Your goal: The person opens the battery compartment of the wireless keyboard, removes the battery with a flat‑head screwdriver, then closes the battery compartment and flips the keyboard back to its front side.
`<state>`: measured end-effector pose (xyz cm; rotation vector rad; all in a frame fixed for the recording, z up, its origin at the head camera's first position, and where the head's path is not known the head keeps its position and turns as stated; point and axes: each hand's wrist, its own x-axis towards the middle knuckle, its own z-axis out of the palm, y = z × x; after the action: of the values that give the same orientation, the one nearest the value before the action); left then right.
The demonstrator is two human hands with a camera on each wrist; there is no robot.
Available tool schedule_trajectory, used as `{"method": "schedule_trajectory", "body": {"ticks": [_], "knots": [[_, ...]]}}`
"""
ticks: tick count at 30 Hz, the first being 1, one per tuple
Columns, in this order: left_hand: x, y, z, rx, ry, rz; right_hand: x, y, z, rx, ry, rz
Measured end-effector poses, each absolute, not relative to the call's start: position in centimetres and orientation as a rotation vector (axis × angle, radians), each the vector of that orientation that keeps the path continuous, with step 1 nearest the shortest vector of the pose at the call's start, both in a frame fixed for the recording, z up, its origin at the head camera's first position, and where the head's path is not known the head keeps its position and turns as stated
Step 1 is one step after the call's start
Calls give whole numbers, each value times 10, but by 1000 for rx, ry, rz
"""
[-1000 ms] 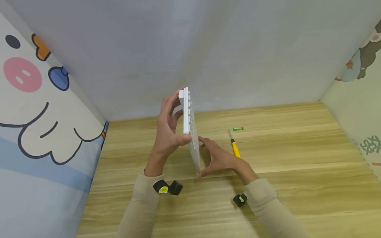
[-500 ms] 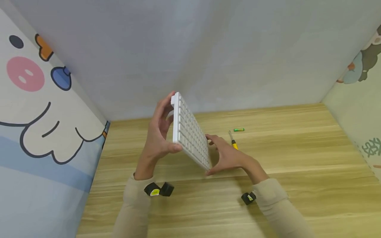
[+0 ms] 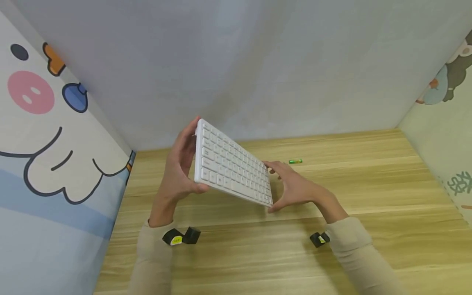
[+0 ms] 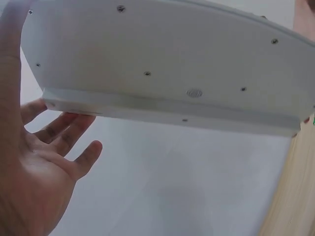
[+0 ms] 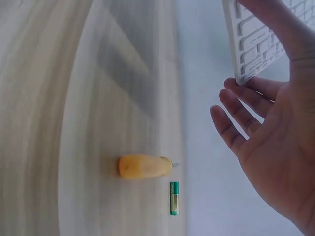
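A white keyboard (image 3: 232, 166) is held up above the table, tilted, its keys facing the head camera. My left hand (image 3: 177, 164) grips its left end, thumb at the near corner and fingers at the far edge. At the right end my right hand (image 3: 296, 186) pinches it between thumb and fingers. In the left wrist view the keyboard's underside (image 4: 162, 54) shows several small screws and a raised ridge, with the left hand (image 4: 44, 167) beside it. A keyboard corner (image 5: 256, 49) appears above the right hand (image 5: 280, 132) in the right wrist view.
On the wooden table (image 3: 236, 254) lies a green battery (image 3: 295, 161), right of the keyboard. A screwdriver with a yellow handle (image 5: 143, 166) lies near it, hidden behind the right hand in the head view. A pale wall (image 3: 295, 73) rises at the back; printed panels stand at both sides.
The keyboard has turned from nearly edge-on to showing its keys. My left hand has moved left and my right hand right, both still holding it; the right hand now covers the screwdriver.
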<state>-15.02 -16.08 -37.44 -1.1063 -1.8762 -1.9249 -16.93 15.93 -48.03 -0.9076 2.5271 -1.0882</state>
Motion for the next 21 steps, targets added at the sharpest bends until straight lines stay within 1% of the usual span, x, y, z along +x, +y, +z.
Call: {"method": "schedule_trajectory", "body": {"ticks": [13,21], "knots": [[-149,-196,-380,-1026,-2117,-1666,-173,177,-470,-870,2576,-1034],[-143,-221,-385,-854,-2414,-1468,-176,186,-462,-804,2604,-941]]}}
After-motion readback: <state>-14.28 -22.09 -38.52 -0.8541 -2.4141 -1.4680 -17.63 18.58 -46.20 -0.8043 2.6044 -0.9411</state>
